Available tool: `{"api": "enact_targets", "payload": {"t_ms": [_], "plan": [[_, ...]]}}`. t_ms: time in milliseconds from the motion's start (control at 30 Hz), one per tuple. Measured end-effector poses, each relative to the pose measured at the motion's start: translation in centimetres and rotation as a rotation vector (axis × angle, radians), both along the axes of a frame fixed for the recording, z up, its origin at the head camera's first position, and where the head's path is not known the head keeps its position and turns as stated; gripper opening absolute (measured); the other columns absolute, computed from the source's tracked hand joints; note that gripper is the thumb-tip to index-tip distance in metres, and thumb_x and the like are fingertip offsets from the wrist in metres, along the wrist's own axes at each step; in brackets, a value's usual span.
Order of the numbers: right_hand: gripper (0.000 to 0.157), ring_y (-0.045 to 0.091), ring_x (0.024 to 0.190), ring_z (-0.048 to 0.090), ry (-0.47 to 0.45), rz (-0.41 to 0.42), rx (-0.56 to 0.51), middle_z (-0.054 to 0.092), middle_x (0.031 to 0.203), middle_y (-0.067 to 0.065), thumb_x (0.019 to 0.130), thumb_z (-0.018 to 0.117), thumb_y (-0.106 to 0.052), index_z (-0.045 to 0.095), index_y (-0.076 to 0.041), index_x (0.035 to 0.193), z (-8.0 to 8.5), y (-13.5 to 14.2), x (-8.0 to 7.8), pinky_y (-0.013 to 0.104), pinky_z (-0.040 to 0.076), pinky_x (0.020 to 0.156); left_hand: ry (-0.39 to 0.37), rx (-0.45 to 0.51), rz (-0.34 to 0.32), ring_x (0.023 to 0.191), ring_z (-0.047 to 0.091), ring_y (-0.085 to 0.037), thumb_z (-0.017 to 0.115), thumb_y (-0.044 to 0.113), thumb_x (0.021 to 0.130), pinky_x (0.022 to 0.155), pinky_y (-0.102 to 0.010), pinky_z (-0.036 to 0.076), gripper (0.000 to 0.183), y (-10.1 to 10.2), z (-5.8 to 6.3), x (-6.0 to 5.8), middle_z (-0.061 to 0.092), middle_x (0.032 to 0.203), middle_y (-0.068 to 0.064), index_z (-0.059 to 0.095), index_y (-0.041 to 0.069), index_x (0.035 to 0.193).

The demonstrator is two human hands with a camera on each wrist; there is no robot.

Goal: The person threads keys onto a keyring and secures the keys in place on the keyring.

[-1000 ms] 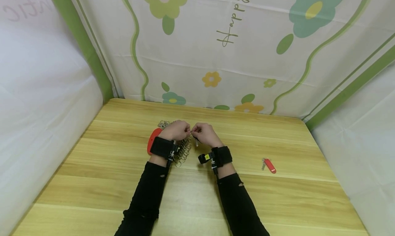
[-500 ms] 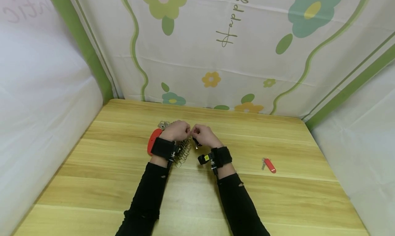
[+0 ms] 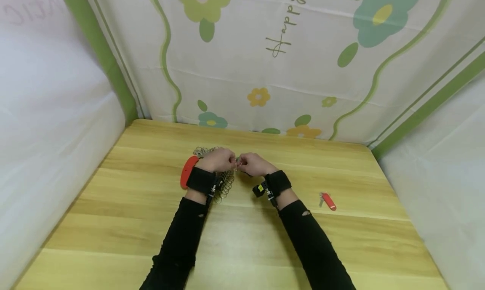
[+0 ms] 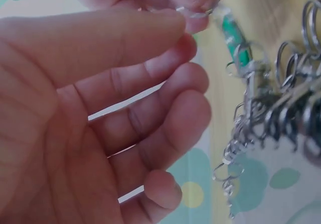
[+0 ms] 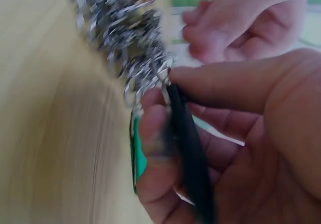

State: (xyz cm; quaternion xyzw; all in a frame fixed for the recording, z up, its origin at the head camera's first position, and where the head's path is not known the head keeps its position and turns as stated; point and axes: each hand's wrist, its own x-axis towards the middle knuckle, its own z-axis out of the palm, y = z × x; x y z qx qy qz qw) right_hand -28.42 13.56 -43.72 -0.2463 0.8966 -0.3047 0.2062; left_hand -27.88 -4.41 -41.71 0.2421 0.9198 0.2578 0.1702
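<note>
Black piece (image 5: 188, 143) gripped by the right hand (image 3: 256, 164), right beside the metal rings (image 5: 128, 28)! Left hand (image 3: 217, 160) near those rings too, its grasp impossible to tell.

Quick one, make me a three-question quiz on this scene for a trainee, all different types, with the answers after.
1. Multiple choice: in the head view, what lies toward the right side of the table? A) the rounded red piece; B) the red key tag; C) the green tag.
2. True or false: in the right wrist view, the right hand holds a long black piece.
3. Fill the gap: in the head view, the metal rings lie nearer the ____.

Answers: 1. B. 2. True. 3. left hand.
</note>
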Motion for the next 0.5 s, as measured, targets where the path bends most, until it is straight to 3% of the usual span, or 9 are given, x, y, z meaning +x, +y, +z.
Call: {"api": "enact_targets", "payload": {"t_ms": [267, 433, 500], "plan": [[0.016, 0.026, 0.056, 0.063, 0.018, 0.126, 0.15, 0.065, 0.071, 0.011, 0.099, 0.049, -0.01, 0.063, -0.004, 0.105, 0.2, 0.0, -0.6, 0.027, 0.045, 0.059, 0.038, 0.008, -0.025, 0.048, 0.033, -0.013, 0.052, 0.014, 0.097, 0.06, -0.03, 0.034, 0.035, -1.3, 0.6, 0.6, 0.033, 0.055, 0.001, 0.042, 0.012, 0.063], [0.013, 0.02, 0.066, 0.062, 0.102, 0.162, 0.209, 0.065, 0.089, 0.007, 0.095, 0.058, -0.012, 0.063, -0.007, 0.106, -0.1, -0.1, -0.7, 0.03, 0.048, 0.073, 0.074, -0.066, -0.036, 0.05, 0.033, -0.013, 0.054, 0.012, 0.096, 0.059, -0.029, 0.032, 0.031, -1.9, 1.3, 0.8, 0.035, 0.057, 0.001, 0.046, 0.012, 0.066], [0.013, 0.016, 0.073, 0.061, 0.151, 0.178, 0.225, 0.064, 0.096, 0.004, 0.093, 0.062, -0.012, 0.064, -0.008, 0.105, -0.6, -0.1, -0.8, 0.031, 0.048, 0.075, 0.107, -0.121, -0.058, 0.049, 0.027, -0.013, 0.054, 0.011, 0.095, 0.056, -0.029, 0.029, 0.032, -2.0, 1.5, 1.0, 0.031, 0.056, 0.002, 0.044, 0.012, 0.065]]}}
